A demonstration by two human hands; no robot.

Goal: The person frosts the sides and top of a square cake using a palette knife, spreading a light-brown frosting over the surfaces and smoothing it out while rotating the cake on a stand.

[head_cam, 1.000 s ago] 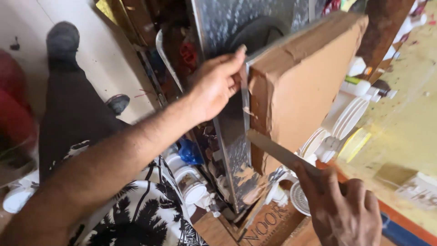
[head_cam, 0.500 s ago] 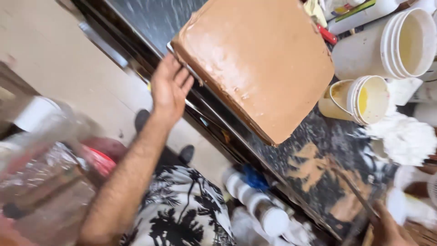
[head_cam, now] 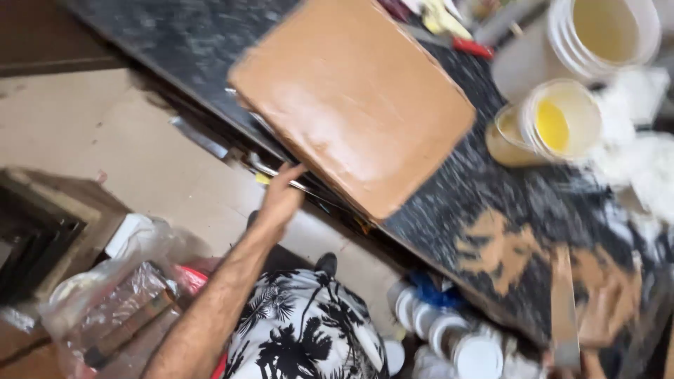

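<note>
Left hand [head_cam: 281, 200] has slid down the brown board [head_cam: 351, 98]; fingers [head_cam: 293, 170] holding its edge.

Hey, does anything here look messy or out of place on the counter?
Yes: brown paste smears blotch the dark counter by the scraper, and the coated board sits askew over the counter's edge, steadied by the left hand.

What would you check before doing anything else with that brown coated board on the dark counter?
1. Left hand on the brown board, at its lower edge: ok.
2. Board fully resting on the dark counter: not ok, a corner overhangs.
3. Coating even and glossy: ok.
4. Scraper blade in hand: cannot tell, the right hand is barely in view.
5. Open yellow paste tub clear of the board: ok.
</note>
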